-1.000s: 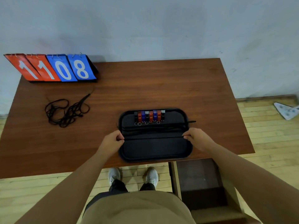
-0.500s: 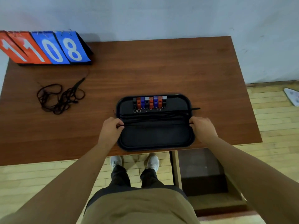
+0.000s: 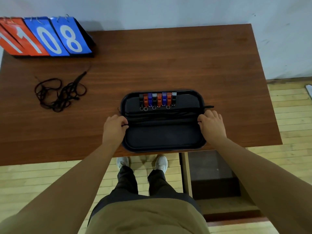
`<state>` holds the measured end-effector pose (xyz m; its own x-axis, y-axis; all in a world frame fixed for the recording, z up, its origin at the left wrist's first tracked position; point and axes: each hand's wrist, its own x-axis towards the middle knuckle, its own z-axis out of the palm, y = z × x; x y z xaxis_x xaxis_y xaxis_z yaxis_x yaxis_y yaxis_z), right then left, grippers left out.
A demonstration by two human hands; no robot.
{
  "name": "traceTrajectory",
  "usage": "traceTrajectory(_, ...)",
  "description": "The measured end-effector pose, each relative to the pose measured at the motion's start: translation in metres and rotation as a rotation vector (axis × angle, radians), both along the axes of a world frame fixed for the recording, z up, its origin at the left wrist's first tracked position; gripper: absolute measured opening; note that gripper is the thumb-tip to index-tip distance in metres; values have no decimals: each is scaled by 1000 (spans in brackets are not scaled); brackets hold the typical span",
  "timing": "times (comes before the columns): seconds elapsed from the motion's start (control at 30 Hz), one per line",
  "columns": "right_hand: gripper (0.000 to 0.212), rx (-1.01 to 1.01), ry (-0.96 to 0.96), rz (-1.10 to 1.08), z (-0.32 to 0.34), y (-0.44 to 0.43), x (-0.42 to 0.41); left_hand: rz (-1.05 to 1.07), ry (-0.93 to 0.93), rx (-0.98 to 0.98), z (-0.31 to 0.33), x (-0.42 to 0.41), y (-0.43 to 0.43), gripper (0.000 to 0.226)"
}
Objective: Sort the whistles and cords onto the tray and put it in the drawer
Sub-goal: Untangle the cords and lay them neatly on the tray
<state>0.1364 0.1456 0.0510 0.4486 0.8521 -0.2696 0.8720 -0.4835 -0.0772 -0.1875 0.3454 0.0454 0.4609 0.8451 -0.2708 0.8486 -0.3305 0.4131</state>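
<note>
tray (image 3: 162,142): on the table's (image 3: 168,56) front edge; whistles (image 3: 157,99) rowed along its far side, cords (image 3: 162,114) across the middle
left hand (image 3: 114,127): I see fingers curled over left rim
right hand (image 3: 211,125): gripping right rim
change: tray unmoved, grips same

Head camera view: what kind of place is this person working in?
Most likely a sports hall or gym: a flip scoreboard stands on the wooden table, coloured whistles are lined up on a black tray, and the floor is pale wooden strips.
</note>
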Motion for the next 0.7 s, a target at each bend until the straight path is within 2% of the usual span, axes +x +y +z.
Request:
traceTrajectory(0.27,21,-6,-34,-28,7,6,-12,11,-9,-6,6,-5,0,21)
traceTrajectory(0.4,23,45,13,-51,30,21,-18,49,-40,-4,22,-21,14,14)
traceTrajectory(0.57,22,131,54,-23,64,80,-42,160,-51,12,48,-49,57,17)
traceTrajectory(0.7,27,126,115,42,84,144,-79,196,-93,-35,66,-68,92,25)
